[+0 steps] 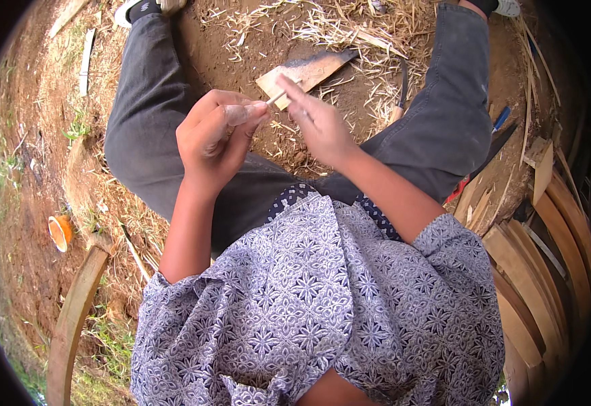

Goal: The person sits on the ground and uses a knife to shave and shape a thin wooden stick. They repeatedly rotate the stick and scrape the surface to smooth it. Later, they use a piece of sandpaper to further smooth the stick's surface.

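My left hand (213,135) is closed in a pinch, with pale dust on its fingertips. A thin pale wooden stick (277,98) juts from that pinch toward the upper right. My right hand (322,128), slightly smeared by motion, is at the stick's far end with its fingers stretched out. Whether those fingers touch the stick I cannot tell. On the ground just beyond both hands lies a flat wooden board (315,70), its far edge darkened.
Shavings (349,30) litter the soil between my outstretched legs. A curved knife (401,95) lies by my right leg. Long wooden planks (532,291) are stacked at right, near a blue object (502,118). An orange round object (60,233) and a wooden beam (75,325) are at left.
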Action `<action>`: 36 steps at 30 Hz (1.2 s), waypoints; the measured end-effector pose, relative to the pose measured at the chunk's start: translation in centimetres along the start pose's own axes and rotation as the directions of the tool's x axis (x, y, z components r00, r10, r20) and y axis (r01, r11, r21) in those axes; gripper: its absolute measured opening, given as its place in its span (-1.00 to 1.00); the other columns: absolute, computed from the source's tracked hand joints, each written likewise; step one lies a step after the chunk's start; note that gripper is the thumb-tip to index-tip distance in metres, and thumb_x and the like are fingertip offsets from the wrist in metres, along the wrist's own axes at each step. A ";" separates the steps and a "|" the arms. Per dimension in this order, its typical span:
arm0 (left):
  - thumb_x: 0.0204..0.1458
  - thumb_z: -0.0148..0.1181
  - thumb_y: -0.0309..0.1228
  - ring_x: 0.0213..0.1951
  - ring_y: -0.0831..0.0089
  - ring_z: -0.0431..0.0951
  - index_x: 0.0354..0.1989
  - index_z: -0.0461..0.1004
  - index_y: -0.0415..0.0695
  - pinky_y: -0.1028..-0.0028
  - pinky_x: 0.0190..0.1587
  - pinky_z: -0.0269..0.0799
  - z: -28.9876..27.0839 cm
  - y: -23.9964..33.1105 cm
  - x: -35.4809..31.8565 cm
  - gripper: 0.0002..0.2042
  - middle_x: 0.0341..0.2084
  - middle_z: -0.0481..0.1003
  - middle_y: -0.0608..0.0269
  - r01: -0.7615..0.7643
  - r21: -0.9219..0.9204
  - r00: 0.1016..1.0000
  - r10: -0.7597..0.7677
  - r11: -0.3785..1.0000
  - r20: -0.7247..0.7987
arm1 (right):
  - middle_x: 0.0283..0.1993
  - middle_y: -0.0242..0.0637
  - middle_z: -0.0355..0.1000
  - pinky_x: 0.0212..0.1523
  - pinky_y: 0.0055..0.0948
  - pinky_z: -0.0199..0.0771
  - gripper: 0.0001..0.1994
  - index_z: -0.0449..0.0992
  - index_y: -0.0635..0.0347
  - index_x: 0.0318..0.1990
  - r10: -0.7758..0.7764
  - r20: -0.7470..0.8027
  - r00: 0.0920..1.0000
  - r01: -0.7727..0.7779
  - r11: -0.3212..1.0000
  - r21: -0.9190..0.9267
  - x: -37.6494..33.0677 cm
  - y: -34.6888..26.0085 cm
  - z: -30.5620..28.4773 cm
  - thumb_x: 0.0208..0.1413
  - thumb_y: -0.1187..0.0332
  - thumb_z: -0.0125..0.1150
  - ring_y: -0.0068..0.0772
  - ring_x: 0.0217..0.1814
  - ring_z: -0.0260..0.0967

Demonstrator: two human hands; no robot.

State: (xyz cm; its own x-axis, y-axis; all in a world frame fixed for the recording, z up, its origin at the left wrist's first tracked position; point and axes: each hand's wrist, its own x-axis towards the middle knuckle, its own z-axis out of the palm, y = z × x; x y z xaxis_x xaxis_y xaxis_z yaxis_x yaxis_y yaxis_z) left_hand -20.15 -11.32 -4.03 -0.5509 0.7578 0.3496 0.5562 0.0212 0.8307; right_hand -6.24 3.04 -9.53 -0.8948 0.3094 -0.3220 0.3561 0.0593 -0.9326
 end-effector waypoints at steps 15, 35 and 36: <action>-0.11 0.37 -0.71 -0.36 0.34 0.62 -0.32 0.62 -0.22 0.48 -0.35 0.49 -0.3 -0.4 -0.3 -0.82 -0.43 0.57 0.13 0.013 -0.019 1.000 -0.013 1.000 -0.015 | 0.36 -0.09 0.33 0.34 -0.35 0.32 -0.59 0.34 0.09 0.34 -0.136 -0.007 0.991 0.136 0.990 0.034 0.5 0.8 0.2 0.37 0.41 -0.08 -0.19 0.39 0.30; 0.01 0.28 -0.79 -0.34 0.42 0.60 -0.37 0.44 -0.31 0.53 -0.31 0.53 0.2 -1.6 -1.5 -0.84 -0.43 0.49 0.14 0.148 -0.190 0.971 -0.180 0.971 -0.159 | 0.39 -0.07 0.29 0.33 -0.38 0.31 -0.55 0.27 0.13 0.38 -0.298 -0.027 0.954 0.299 0.954 0.022 0.7 -3.4 2.1 0.35 0.49 -0.11 -0.23 0.40 0.29; 0.01 0.28 -0.78 -0.34 0.42 0.60 -0.37 0.44 -0.31 0.53 -0.32 0.53 0.3 -1.3 -1.4 -0.84 -0.44 0.49 0.15 0.160 -0.181 0.968 -0.190 0.970 -0.162 | 0.34 -0.05 0.34 0.26 -0.36 0.39 -0.56 0.27 0.14 0.38 -0.390 -0.053 0.919 0.392 0.920 0.031 0.4 -3.9 2.3 0.37 0.45 -0.16 -0.21 0.31 0.40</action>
State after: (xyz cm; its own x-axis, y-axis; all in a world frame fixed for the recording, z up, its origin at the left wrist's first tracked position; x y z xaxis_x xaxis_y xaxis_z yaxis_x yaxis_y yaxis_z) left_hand -19.96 -12.19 -5.75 -0.7396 0.6245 0.2510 0.3390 0.0235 0.9405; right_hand -8.64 0.71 -6.38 -0.9470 0.3119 0.0764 -0.0315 0.1466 -0.9887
